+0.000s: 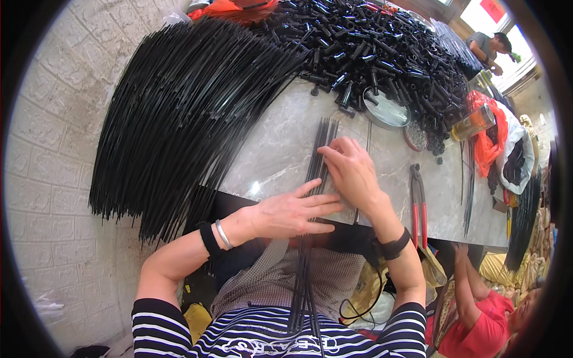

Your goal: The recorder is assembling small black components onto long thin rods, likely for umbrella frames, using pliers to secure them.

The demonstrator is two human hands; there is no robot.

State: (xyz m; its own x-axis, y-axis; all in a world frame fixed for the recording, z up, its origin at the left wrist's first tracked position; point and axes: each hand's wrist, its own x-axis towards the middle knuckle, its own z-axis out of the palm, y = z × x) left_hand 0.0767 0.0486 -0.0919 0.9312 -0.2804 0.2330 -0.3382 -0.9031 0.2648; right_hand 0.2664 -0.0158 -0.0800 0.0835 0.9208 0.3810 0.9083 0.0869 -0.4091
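A small bunch of thin black rods [323, 132] lies across the table's near edge and runs down over my lap. My left hand [286, 213] rests flat over the middle of the bunch, its fingers spread. Higher up, my right hand [353, 170] is closed, thumb and fingertips pinching at the rods; exactly how many they grip is hidden. To the left sits a large heap of similar black rods [179, 119]. Right of my right hand lies a pair of pliers with red handles [419, 206].
Behind lies a big pile of short black tubes [382, 53]. Near it stand a round dish of clear pieces [387, 108], a bowl of small beads [416, 136] and a jar [473, 122]. One person [489, 51] is at the far right; another in red [483, 316] sits nearer.
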